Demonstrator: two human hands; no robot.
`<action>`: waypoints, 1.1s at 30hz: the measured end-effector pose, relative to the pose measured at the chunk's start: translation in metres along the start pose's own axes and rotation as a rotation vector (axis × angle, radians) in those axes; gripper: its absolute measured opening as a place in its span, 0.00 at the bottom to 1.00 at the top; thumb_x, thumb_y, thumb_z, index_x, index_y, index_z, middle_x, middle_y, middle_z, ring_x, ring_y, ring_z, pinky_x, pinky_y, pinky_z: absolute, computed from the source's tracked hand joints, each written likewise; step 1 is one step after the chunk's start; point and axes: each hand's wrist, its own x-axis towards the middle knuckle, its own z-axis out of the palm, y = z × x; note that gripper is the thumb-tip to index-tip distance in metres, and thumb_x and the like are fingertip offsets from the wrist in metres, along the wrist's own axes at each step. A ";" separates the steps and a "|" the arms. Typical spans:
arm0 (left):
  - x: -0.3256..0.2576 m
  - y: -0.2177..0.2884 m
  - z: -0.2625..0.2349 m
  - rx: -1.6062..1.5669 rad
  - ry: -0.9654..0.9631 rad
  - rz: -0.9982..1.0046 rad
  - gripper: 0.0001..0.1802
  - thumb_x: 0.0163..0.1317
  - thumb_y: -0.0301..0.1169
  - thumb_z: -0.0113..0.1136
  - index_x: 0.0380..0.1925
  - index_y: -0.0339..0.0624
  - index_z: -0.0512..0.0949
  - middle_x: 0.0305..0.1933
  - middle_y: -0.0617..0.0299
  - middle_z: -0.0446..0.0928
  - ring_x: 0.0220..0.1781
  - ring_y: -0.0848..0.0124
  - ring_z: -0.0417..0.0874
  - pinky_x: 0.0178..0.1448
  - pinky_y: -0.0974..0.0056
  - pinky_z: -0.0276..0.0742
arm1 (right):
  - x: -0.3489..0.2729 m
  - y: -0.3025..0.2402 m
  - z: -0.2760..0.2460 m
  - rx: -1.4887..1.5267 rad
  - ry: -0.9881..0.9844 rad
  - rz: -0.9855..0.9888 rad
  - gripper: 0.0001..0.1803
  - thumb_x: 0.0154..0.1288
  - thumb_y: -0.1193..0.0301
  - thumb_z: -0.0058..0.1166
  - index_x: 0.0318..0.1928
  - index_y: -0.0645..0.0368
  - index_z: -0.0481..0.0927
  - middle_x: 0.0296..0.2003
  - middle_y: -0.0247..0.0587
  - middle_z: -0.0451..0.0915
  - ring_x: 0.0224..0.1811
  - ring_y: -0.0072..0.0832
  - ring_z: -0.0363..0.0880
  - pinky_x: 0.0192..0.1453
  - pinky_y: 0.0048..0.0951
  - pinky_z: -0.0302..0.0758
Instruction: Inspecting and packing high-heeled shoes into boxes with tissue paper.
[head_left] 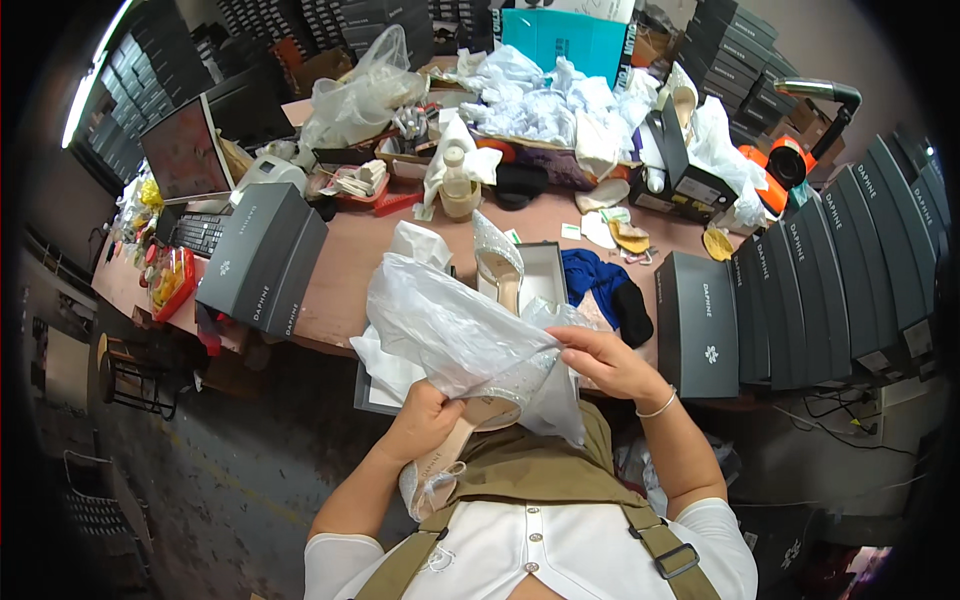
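Observation:
A glittery silver shoe (pixel 437 457) with a bow at its heel is tilted in front of me, its heel end toward my body. My left hand (pixel 423 424) is closed around the shoe's side. A thin white sheet of wrapping paper (pixel 440 315) lies over the front of this shoe and hides part of it. My right hand (pixel 603 358) pinches the paper's right edge near the shoe's toe. Behind them, a matching silver shoe (pixel 497 262) points its toe away from me, over an open shoe box (pixel 544 268) partly covered by the paper.
Closed dark grey shoe boxes stand at left (pixel 262 258) and in a row at right (pixel 697 325). Blue and black cloths (pixel 592 275) lie beside the open box. Farther back are a bottle (pixel 456 185), crumpled white paper (pixel 545 100) and an orange lamp-like device (pixel 790 165).

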 end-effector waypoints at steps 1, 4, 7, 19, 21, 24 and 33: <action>0.004 0.007 -0.006 0.187 -0.014 0.099 0.20 0.55 0.17 0.51 0.49 0.36 0.77 0.46 0.49 0.81 0.45 0.56 0.82 0.52 0.61 0.75 | 0.006 0.000 -0.004 0.140 -0.062 -0.130 0.30 0.66 0.68 0.55 0.66 0.63 0.64 0.55 0.47 0.77 0.58 0.32 0.74 0.61 0.34 0.68; 0.012 0.027 -0.004 0.429 -0.096 0.276 0.21 0.55 0.18 0.50 0.49 0.40 0.77 0.50 0.44 0.77 0.48 0.46 0.79 0.53 0.57 0.74 | 0.027 -0.039 -0.008 -0.194 -0.142 -0.324 0.35 0.64 0.68 0.57 0.69 0.58 0.60 0.57 0.46 0.76 0.59 0.34 0.73 0.63 0.34 0.68; 0.016 0.017 0.001 0.195 -0.011 0.188 0.22 0.60 0.20 0.52 0.57 0.38 0.73 0.55 0.49 0.76 0.52 0.60 0.80 0.55 0.63 0.76 | 0.037 -0.052 0.002 -0.315 -0.193 -0.363 0.28 0.53 0.74 0.63 0.57 0.54 0.75 0.48 0.42 0.78 0.54 0.40 0.74 0.60 0.37 0.67; 0.001 -0.052 0.071 -1.046 0.378 -0.239 0.33 0.54 0.13 0.44 0.64 0.34 0.62 0.57 0.54 0.73 0.55 0.68 0.77 0.57 0.66 0.76 | 0.003 -0.007 0.063 -1.119 -0.089 -0.511 0.06 0.51 0.70 0.52 0.32 0.53 0.78 0.28 0.32 0.71 0.37 0.28 0.71 0.46 0.31 0.65; -0.001 -0.039 0.066 -1.316 0.297 -0.274 0.35 0.53 0.14 0.45 0.65 0.34 0.60 0.59 0.54 0.72 0.57 0.68 0.76 0.58 0.66 0.75 | -0.005 -0.005 0.064 -1.142 -0.109 -0.443 0.07 0.50 0.70 0.53 0.32 0.53 0.78 0.28 0.32 0.72 0.36 0.28 0.73 0.44 0.31 0.65; 0.002 -0.026 0.064 -1.447 0.232 -0.276 0.33 0.59 0.21 0.51 0.67 0.38 0.58 0.59 0.56 0.71 0.55 0.70 0.76 0.58 0.67 0.74 | -0.009 -0.007 0.071 -1.188 -0.098 -0.368 0.06 0.50 0.70 0.53 0.31 0.55 0.78 0.28 0.33 0.73 0.35 0.29 0.74 0.40 0.31 0.67; 0.010 -0.055 0.065 -0.957 0.315 -0.218 0.29 0.60 0.21 0.58 0.62 0.37 0.65 0.53 0.59 0.75 0.52 0.74 0.76 0.57 0.69 0.73 | -0.014 -0.010 0.099 -0.849 -0.042 -0.264 0.12 0.51 0.73 0.57 0.38 0.59 0.77 0.34 0.41 0.77 0.37 0.37 0.79 0.39 0.36 0.75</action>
